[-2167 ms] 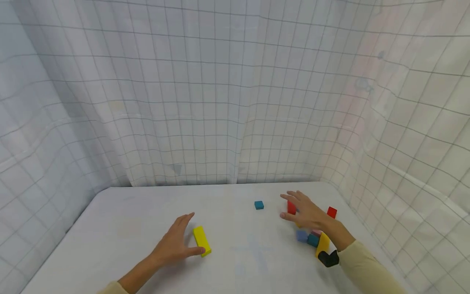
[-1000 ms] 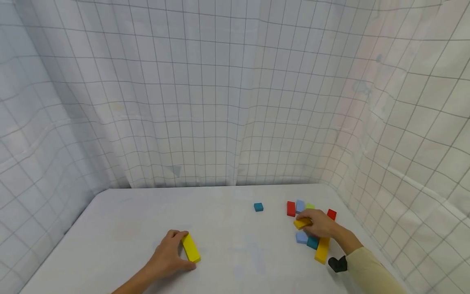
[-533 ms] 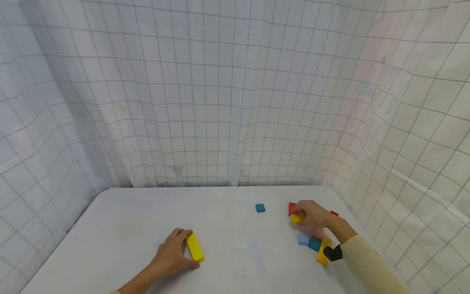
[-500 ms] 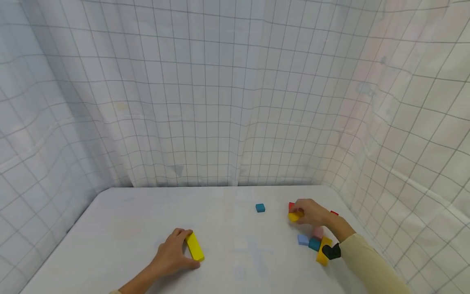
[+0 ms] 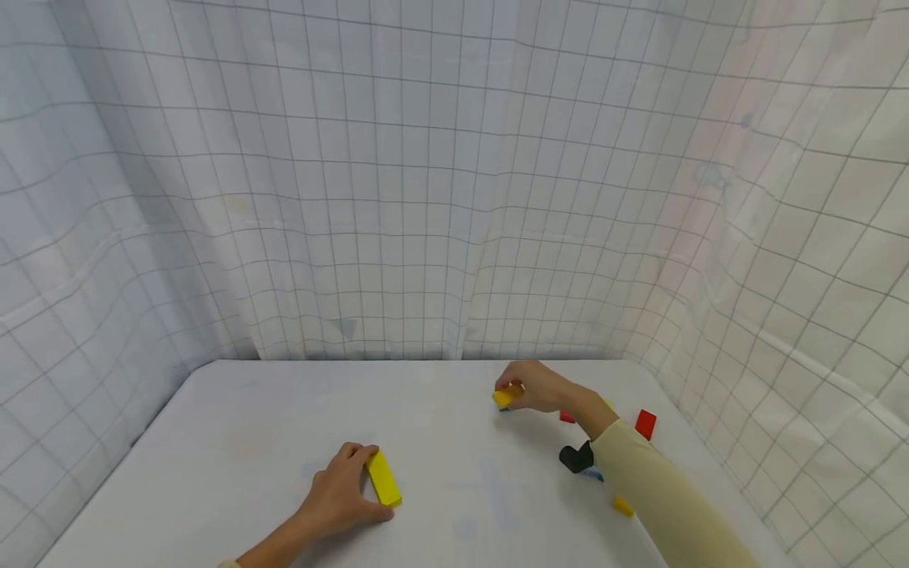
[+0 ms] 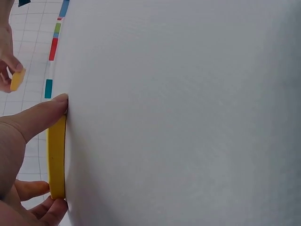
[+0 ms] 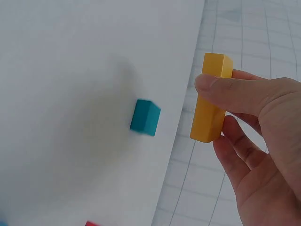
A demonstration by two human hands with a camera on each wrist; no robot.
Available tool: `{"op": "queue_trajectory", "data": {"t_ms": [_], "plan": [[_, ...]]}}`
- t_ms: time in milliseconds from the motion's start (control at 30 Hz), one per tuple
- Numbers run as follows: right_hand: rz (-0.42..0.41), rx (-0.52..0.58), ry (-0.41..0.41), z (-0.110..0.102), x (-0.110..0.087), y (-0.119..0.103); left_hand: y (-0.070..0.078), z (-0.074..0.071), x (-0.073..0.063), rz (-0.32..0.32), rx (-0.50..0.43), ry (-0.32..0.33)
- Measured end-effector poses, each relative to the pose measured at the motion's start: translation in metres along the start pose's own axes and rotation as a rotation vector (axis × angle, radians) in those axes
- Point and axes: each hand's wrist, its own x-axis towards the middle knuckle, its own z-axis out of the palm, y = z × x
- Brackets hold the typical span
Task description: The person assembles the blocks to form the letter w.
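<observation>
On the left of the table, my left hand [image 5: 339, 491] holds a long yellow block [image 5: 384, 478] by its two ends, thumb at one end and fingers at the other. The block lies on the table in the left wrist view. My right hand [image 7: 273, 113] pinches an orange-yellow block [image 7: 209, 101] between thumb and fingers, raised above the tabletop. Below it sits a small teal block [image 7: 145, 117], apart from the held block; in the head view the hand and held block mostly cover it.
To the right, a red block [image 5: 645, 424], another red block [image 5: 567, 416] and an orange-yellow block [image 5: 623, 506] lie on the white table [image 5: 284, 402]. Other blocks there are partly hidden by the right sleeve [image 5: 660, 489]. Gridded white curtains [image 5: 369, 197] surround the table.
My right hand has picked up the orange-yellow block from the right-hand group and carried it left, over the teal block. My left hand has closed on the long yellow block's ends.
</observation>
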Motion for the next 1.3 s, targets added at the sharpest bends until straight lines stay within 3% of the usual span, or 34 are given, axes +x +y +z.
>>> {"op": "queue_trajectory", "data": {"t_ms": [367, 667, 933, 1300], "plan": [[-0.104, -0.014, -0.055, 0.029, 0.066, -0.054, 0.001, 0.002, 0.001, -0.008, 0.030, 0.001], [-0.184, -0.016, -0.124, 0.066, 0.103, -0.090, 0.001, 0.001, -0.002, -0.008, 0.017, -0.009], [-0.218, -0.048, -0.156, 0.087, 0.121, -0.100, 0.001, 0.000, -0.004, 0.013, 0.001, 0.001], [-0.244, -0.050, -0.190, 0.113, 0.130, -0.109, 0.001, -0.001, -0.005, 0.004, -0.014, -0.002]]}}
